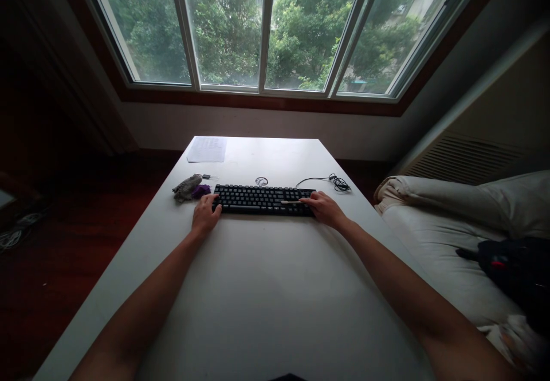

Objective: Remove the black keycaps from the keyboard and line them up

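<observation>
A black keyboard (253, 197) lies lengthwise across the white table, its keys facing up. My left hand (206, 215) is closed around its left end, thumb at the front corner and fingers toward the back. Over the right part of the keys, my right hand (325, 209) pinches a thin pale stick that looks like a cotton swab (291, 202). Its tip points left and is close to the keys; I cannot tell whether it touches them. A grey fluffy thing (187, 188) and a purple piece (201, 191) lie just beyond my left hand.
The white table (258, 289) stretches toward a window. A coiled black cable (339, 183) lies at the right, a small looped item (261, 181) behind the keyboard, and paper sheets (207, 149) at the far left. A pale sofa (429, 238) with a dark bag (515, 272) stands right.
</observation>
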`<state>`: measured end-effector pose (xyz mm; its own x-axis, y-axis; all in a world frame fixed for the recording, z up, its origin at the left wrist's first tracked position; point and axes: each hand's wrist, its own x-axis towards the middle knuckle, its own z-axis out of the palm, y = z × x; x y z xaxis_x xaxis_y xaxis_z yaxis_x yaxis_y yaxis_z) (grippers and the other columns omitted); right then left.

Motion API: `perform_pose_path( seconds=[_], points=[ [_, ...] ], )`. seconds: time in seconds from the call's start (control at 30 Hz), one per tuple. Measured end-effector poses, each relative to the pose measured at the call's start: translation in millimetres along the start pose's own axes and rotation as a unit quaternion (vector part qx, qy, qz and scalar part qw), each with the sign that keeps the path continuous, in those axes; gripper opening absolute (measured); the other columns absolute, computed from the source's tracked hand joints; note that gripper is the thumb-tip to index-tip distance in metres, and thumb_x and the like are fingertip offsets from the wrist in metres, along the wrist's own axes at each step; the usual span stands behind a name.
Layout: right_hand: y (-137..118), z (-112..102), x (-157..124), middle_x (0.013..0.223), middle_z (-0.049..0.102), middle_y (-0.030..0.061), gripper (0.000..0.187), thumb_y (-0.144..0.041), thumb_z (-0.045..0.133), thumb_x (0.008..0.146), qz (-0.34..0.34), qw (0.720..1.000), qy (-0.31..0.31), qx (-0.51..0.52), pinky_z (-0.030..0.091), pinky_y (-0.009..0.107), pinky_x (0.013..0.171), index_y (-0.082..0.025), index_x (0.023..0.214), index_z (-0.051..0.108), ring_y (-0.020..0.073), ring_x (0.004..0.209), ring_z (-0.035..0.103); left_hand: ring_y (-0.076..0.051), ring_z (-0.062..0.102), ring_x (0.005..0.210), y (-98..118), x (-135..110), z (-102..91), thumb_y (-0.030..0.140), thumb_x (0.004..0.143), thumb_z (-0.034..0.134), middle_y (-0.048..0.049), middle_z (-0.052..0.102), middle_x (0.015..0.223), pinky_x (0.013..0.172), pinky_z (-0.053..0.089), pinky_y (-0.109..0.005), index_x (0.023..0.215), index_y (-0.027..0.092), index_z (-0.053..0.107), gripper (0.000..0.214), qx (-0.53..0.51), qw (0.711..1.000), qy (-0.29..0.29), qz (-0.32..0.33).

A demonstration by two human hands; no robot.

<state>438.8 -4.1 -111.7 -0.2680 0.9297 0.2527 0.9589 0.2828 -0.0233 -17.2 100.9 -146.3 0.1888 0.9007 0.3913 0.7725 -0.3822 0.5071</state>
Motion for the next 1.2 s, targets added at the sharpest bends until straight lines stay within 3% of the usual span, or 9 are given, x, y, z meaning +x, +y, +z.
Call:
perform_pose_path(
  seconds=[0.43, 0.87, 1.2],
  points=[
    [-70, 2, 52, 0.102, 0.060, 0.0096, 0.040, -0.021, 0.045, 0.101, -0.016, 0.999, -0.032, -0.011, 0.039, 0.030, 0.083, -0.031, 0.134, 0.064, 0.0220, 0.099, 0.051, -0.028, 0.058, 0.117, 1, 0, -2.3, 0.033, 0.091, 0.054, -0.0104, 0.057, 0.132, 0.103, 0.047, -0.044, 0.132, 0.023, 0.058, 0.042, 0.000, 1.000, -0.007, -0.008],
    [-167, 4, 115, 0.115, 0.060, 0.0130, 0.048, -0.019, 0.041, 0.100, -0.037, 0.995, -0.090, -0.014, 0.040, 0.030, 0.084, -0.032, 0.145, 0.053, 0.0253, 0.105, 0.050, -0.030, 0.056, 0.123, 0, 1, -4.1, 0.034, 0.090, 0.055, -0.0110, 0.055, 0.136, 0.106, 0.046, -0.044, 0.140, 0.023, 0.050, 0.052, -0.007, 1.000, -0.010, -0.023],
    [-206, 16, 138, 0.112, 0.060, 0.0116, 0.048, -0.019, 0.040, 0.100, -0.058, 0.997, -0.058, 0.013, 0.040, 0.029, 0.079, -0.034, 0.144, 0.052, 0.0244, 0.102, 0.049, -0.029, 0.054, 0.125, 1, 0, -1.8, 0.034, 0.090, 0.054, -0.0116, 0.054, 0.136, 0.108, 0.044, -0.044, 0.141, 0.021, 0.049, 0.052, 0.003, 1.000, -0.002, -0.005]
  ],
)
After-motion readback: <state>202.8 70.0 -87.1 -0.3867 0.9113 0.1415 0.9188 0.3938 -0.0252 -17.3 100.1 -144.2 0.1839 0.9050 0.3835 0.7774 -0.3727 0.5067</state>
